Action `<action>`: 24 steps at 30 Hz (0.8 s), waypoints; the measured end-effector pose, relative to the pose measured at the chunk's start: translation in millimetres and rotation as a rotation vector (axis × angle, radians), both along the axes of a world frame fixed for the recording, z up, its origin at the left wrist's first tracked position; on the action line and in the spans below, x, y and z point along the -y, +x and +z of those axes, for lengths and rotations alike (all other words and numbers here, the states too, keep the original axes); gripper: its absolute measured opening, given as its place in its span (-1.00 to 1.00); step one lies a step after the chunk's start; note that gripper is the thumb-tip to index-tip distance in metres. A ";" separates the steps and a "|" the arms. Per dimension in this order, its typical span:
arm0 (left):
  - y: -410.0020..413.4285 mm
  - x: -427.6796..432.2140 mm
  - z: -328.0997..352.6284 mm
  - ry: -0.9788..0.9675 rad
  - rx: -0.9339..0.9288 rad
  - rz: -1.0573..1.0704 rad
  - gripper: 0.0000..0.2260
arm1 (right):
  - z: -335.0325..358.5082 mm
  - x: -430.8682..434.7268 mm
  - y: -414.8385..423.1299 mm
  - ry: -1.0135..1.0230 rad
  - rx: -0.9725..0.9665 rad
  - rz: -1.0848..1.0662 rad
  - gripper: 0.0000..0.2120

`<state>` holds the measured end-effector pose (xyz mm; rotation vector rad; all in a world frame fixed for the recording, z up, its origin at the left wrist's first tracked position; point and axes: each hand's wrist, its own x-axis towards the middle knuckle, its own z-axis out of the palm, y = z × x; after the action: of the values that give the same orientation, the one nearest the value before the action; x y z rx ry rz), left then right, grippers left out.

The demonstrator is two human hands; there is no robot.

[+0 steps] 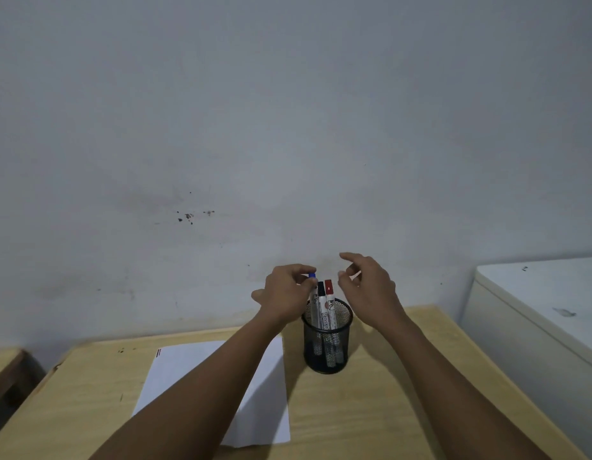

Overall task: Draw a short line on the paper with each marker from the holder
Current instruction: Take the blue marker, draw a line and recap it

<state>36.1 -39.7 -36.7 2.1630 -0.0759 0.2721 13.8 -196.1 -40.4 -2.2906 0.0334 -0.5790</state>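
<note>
Left hand (288,293): fingertips pinched on the blue-capped marker (312,287) at its cap; the marker stands in the holder.
Right hand (367,287): hovers beside the marker tops, fingers curled loosely apart, gripping nothing.
Desk (371,410): light wood, set against a pale wall (288,111).
Paper (195,366): white sheet flat on the desk, left of the holder, partly covered by the left forearm; short red and dark marks at its far left corner.
Holder (327,346): black mesh cup, upright on the desk just beside the paper's right edge.
Holder contents: three markers, upright, caps up; blue-capped at left, black-capped marker (321,303) in the middle, red-capped marker (329,302) at right.
</note>
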 end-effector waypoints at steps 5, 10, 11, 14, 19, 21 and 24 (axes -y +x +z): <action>-15.5 -27.4 44.1 -0.268 0.049 0.028 -0.95 | 27.9 -18.0 -22.6 0.181 0.151 0.105 -0.74; -46.9 -67.7 91.7 -0.669 0.100 0.021 -0.93 | 53.7 -45.9 -44.9 0.432 -0.082 0.308 -0.72; -54.0 -75.8 96.6 -0.710 0.095 0.029 -0.95 | 58.9 -53.0 -49.4 0.589 -0.065 0.326 -0.75; -76.0 -95.7 105.0 -0.779 0.042 0.025 -0.92 | 76.3 -80.4 -63.6 1.203 0.021 0.395 -0.83; -112.5 -116.1 110.3 -0.775 0.044 -0.011 -0.79 | 94.0 -137.9 -86.6 1.497 0.028 0.542 -0.96; -124.0 -125.2 110.9 -0.798 0.052 0.014 -0.80 | 97.1 -155.3 -96.2 1.454 0.029 0.547 -0.98; -137.1 -140.2 112.9 -0.850 0.060 0.055 -0.82 | 97.8 -171.6 -105.4 1.389 0.045 0.576 -0.99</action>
<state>-101.0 100.5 76.2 1.3140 0.0594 0.3272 -91.6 -24.5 57.4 -0.8568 -0.1861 -0.1576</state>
